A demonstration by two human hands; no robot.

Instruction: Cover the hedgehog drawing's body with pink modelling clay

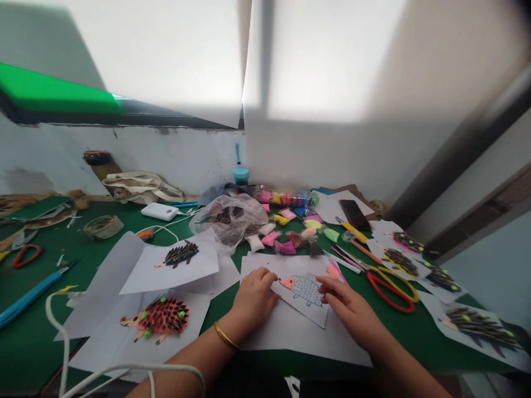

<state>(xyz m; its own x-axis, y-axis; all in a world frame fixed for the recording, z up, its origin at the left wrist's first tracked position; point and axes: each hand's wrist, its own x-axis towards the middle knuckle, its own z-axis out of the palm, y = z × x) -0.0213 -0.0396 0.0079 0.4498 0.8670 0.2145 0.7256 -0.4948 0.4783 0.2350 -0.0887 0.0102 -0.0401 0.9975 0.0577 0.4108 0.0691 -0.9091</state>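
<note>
A green tabletop (224,318) stands against a pale, marked wall (166,155). At the back left, a bottle (108,172) with a dark lid tilts beside a cream cloth bag (143,182) with straps. Nearer lie a roll of tape (103,227) and a white power bank (160,211). A light blue cup (240,176) with an upright handle or straw is near the wall, just behind a grey-blue cloth (219,192). A dark phone (354,214) lies partly over white paper at the back right. White cable (136,366) loops across the lower left. Pale sheets (166,50) cover much of the window, with a bright green patch (53,93) at left.
</note>
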